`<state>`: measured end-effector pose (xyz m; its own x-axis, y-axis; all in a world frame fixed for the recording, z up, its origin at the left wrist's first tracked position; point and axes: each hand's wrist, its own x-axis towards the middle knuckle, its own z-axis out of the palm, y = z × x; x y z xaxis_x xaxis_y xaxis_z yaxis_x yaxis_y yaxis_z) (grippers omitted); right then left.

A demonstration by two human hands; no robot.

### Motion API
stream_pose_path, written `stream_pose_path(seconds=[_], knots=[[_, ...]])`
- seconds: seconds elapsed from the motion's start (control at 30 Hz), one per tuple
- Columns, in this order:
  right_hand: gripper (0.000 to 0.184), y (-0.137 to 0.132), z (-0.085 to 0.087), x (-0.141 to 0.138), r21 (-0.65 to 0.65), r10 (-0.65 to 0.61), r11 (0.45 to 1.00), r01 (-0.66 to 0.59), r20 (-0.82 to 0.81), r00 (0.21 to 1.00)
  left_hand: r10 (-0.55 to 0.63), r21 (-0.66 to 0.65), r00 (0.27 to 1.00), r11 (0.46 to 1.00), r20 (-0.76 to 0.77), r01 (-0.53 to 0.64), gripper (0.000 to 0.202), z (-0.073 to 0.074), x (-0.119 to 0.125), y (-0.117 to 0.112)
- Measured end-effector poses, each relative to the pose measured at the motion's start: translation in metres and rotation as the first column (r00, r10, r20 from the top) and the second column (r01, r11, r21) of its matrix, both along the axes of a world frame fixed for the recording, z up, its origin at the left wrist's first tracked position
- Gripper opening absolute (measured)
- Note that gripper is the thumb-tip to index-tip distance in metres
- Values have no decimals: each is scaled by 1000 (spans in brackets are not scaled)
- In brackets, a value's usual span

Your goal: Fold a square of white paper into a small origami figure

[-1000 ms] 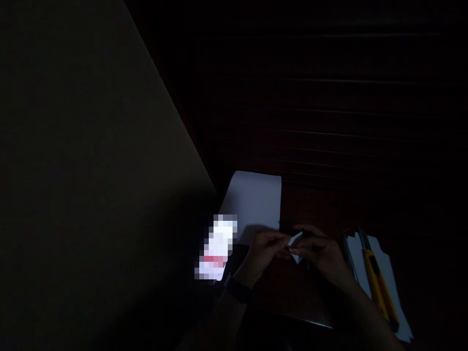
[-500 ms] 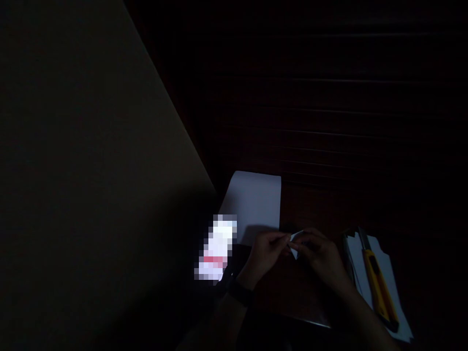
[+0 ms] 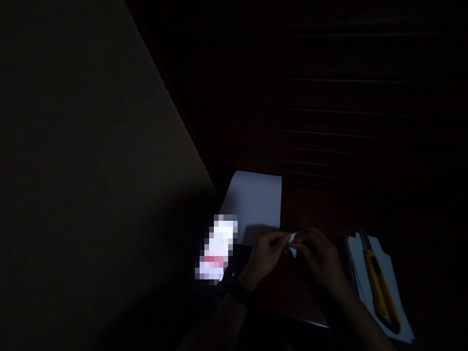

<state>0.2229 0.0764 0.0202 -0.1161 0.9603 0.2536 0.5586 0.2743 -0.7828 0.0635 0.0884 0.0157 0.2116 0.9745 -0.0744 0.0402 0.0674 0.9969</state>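
Head view: I look from above into a dark corner, where a pale wall (image 3: 91, 146) stands at left and dark boards (image 3: 329, 97) run behind the desk (image 3: 281, 297).
Left hand: the left hand (image 3: 265, 256) has its fingertips pinched on a small white piece (image 3: 293, 245), which looks like folded paper; a dark band (image 3: 241, 294) is around the wrist.
Right hand: the right hand (image 3: 321, 256) pinches the same piece from the other side.
White piece: between the two hands, above the desk.
Bright screen: the bright screen (image 3: 218, 243), left of the left hand, is covered by blocks with one red band; I cannot read its writing.
White sheet: the white sheet (image 3: 256, 204) lies beyond the left hand.
Yellow cutter: the yellow cutter (image 3: 380, 287) rests on a paper stack (image 3: 358, 258) at right; any label on it is too dark for me to read.
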Motion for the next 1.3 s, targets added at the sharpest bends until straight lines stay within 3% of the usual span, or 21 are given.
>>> stream_pose_path(seconds=[0.7, 0.97, 1.17, 1.3], knots=[[9, -2, 1, -2, 43, 49, 998, -51, 52, 997, -5, -17, 998, 1000, 67, 6, 25, -8, -1, 0], [12, 0, -2, -3, 42, 12, 999, -13, 28, 1000, -6, 28, 1000, 1000, -21, 6, 25, -14, 0, 0], [55, 2, -2, -3, -121, -98, 990, 76, -188, 977, 74, 93, 994, 993, -79, -66, 21, -12, -1, 1], [51, 3, -1, 0, -259, -75, 966, 2, -272, 959, 76, 106, 992, 992, -103, -65, 21, -10, -1, 0]])
